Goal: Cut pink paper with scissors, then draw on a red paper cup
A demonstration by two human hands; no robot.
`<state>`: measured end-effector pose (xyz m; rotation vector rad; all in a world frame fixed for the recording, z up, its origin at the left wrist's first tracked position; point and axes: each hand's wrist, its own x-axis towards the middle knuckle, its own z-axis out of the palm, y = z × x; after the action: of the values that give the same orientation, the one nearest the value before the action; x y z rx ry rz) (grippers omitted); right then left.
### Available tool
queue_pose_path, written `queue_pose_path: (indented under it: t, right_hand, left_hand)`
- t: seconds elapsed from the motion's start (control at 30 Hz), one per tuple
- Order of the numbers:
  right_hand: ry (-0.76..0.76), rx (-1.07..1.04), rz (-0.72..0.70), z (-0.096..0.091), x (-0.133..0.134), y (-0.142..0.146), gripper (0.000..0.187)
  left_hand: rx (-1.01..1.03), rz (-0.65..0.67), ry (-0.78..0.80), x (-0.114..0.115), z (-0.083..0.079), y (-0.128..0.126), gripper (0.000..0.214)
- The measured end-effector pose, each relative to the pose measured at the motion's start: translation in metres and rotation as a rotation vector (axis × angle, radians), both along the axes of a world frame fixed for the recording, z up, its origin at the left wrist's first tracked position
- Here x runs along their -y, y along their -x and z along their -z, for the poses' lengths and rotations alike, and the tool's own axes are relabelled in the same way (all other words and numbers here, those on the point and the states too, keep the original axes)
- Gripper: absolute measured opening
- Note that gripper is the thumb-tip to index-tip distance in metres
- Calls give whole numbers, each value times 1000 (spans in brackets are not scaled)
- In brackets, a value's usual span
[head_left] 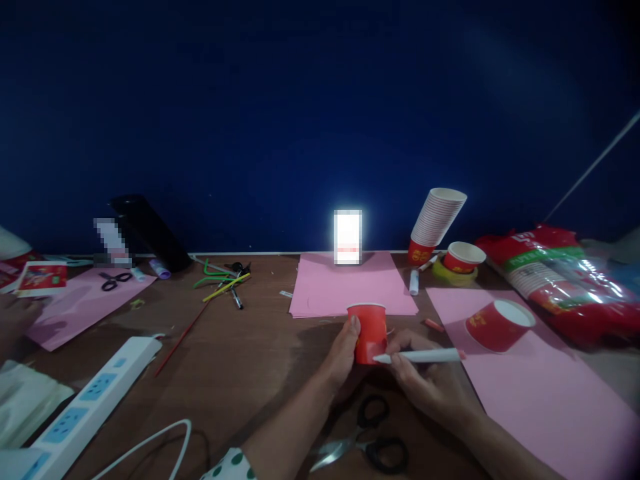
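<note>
Power strip sits way over on my left with a white cable looping across the bench near my sleeve, so I'd mind that and not snag it. Next along is my left hand, closed round the red paper cup, which it holds upright right in front of me, thumb on the side, most of the fingers out of sight. Firm but gentle is the trick imo, since paper walls probably dent if you squeeze. Scissors lie spread below my hands; I'd nudge them clear. Then there's the white marker, pinched in my right hand, fingers closed up on it, tip aimed at the cup low down by its base. Can't tell if it's actually touching. I'd rest a knuckle for steadiness, go light, and turn the cup rather than chase the curve. Far right, another red cup sits on a pink sheet, handy as a spare.
</note>
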<state>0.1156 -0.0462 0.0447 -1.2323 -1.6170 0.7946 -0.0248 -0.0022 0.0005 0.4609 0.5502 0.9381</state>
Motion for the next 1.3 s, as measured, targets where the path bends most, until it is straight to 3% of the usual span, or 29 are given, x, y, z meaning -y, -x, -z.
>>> queue_pose_path:
  t: [0.17,0.3,0.77,1.3]
  right_hand:
    - [172,-485,-47,23,-3,-1,22]
    - [217,-586,-3,26,-3,2,25]
    - [61,-95,100,15,-3,-1,23]
    - [-24,71,144,8,-2,0,18]
  left_hand:
    - [25,23,28,0,-4,-1,56]
    - [75,7,60,0,-6,-1,51]
    - [140,34,31,0,-6,-3,53]
    - [94,44,8,1,-7,-2,54]
